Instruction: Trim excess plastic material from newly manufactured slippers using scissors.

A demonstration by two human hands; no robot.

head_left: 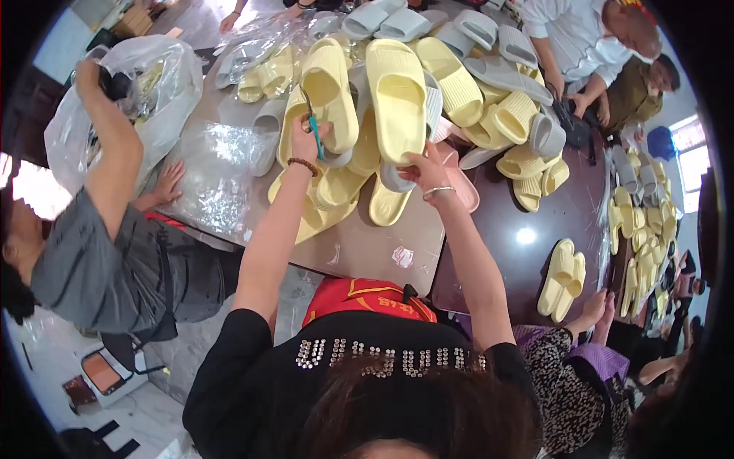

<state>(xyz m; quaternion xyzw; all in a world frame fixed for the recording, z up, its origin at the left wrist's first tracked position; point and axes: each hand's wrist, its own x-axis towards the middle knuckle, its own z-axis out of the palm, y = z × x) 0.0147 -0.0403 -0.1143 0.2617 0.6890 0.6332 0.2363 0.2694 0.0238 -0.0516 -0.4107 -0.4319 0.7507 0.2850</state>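
My right hand [430, 170] pinches the heel end of a yellow slide slipper [397, 115], which is tilted up with its footbed facing me. In my left hand [307, 144] is a pair of scissors [313, 128] with teal handles and the dark blades pointing away from me. The fingers of that hand also reach the heel of another yellow slipper [331, 96], standing beside the first; I cannot tell whether they grip it. Under and around both hands lie more yellow slippers [390, 200], and a pink slipper [461, 180] shows just right of my right wrist.
Grey slippers [478, 28] and yellow ones pile across the far table. Clear plastic wrap [218, 157] covers its left part, near a co-worker's hand [170, 181] and a big plastic bag [180, 69]. A yellow pair [562, 279] lies at right. Other people surround the table.
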